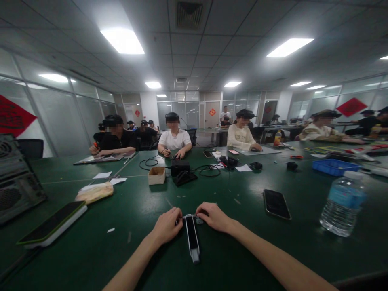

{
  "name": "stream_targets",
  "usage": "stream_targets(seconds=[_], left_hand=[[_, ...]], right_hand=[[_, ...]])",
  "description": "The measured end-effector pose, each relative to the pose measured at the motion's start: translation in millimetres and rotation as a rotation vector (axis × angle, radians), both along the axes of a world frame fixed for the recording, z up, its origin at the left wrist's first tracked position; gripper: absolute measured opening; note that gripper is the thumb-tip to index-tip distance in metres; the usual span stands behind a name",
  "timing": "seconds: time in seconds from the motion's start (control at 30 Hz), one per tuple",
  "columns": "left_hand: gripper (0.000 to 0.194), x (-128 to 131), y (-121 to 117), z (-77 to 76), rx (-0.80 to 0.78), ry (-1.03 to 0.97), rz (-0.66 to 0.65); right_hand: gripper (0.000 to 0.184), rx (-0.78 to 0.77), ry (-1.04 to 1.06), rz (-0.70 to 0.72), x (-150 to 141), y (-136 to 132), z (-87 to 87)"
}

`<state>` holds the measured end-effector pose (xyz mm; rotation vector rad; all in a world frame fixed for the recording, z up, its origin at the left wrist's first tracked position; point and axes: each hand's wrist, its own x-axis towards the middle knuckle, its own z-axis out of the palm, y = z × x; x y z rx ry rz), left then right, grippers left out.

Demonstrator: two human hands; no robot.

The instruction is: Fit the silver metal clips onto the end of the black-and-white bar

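A long, narrow object with a black face and a white-grey frame [191, 233] lies on the green table between my hands, its near end pointing towards me. My left hand [168, 223] is closed, fingers curled beside the object's far left end; a small dark bit shows at the fingertips, too small to name. At the far right end my right hand [214, 216] bends its fingers down in a pinch. Just under those fingertips is a small greyish piece [199, 221], whose kind I cannot make out. The fingertips of both hands are partly hidden.
Right of my hands lie a black phone [276, 203] and a water bottle [344, 204], with a blue tray [336, 166] behind. To the left are a flat black-topped device [54, 224] and a computer case [20, 182]. Ahead stands a small box [157, 180]; people sit opposite.
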<state>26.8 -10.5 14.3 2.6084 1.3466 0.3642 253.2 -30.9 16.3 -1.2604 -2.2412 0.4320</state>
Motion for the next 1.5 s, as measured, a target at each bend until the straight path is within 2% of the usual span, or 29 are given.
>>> stream_targets(seconds=[0.17, 0.33, 0.53, 1.1, 1.5], left_hand=[[0.012, 1.5, -3.7, 4.3, -0.002, 0.004, 0.003], [0.011, 1.8, -2.6, 1.4, 0.011, 0.012, 0.007], [0.011, 1.5, -1.1, -1.3, 0.036, 0.012, 0.007], [0.012, 1.7, -7.8, 9.3, -0.027, 0.009, 0.014], [0.013, 0.7, -4.4, 2.9, -0.01, 0.011, 0.011]], right_hand=[[0.017, -0.045, 0.09, -0.023, -0.5, 0.6, -5.5], [0.016, -0.094, 0.114, -0.044, 0.3, -0.1, -3.8], [0.017, -0.129, 0.126, 0.042, 3.9, -0.5, -2.1], [0.016, -0.095, 0.069, -0.019, 2.1, 0.9, -8.5], [0.013, -0.004, 0.043, 0.005, 1.6, 4.3, -8.4]])
